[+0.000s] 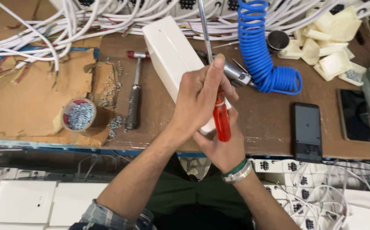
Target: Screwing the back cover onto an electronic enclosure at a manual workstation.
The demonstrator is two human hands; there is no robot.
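Screwdriver (221, 115) with a red handle sat gripped between both hands, just in front of the person at the near edge of the table (261, 123). Left hand (197, 100) was closed over the upper handle and the base of the metal shaft, thumb stretched up along the shaft. Right hand (223, 147), green and metal bands at its wrist, was cupped under and behind the handle's lower end; fingers curled, though how firmly it clamped couldn't be told. Long axis of the tool ran nearly straight away from the body, handle toward the person, shaft rising past the top of the frame, tip out of view. White plastic box (172, 55) lay directly under and beyond the hands, its long axis angled up and to the left; the left hand covered its near end and was the nearer one to it. Whether the right hand also touched the box was hidden.

Further out: blue coiled air hose (257, 51) with a metal tool (232, 72) at its end just right of the shaft. Hammer (134, 93) with a sprung grip lay left of the box. Tape roll filled with screws (79, 114) farther left, loose screws (110, 89) scattered on cardboard beside it. Two dark phones (307, 130) on the right, cream plastic parts (329, 42) behind them, white cables (65, 21) along the far edge.
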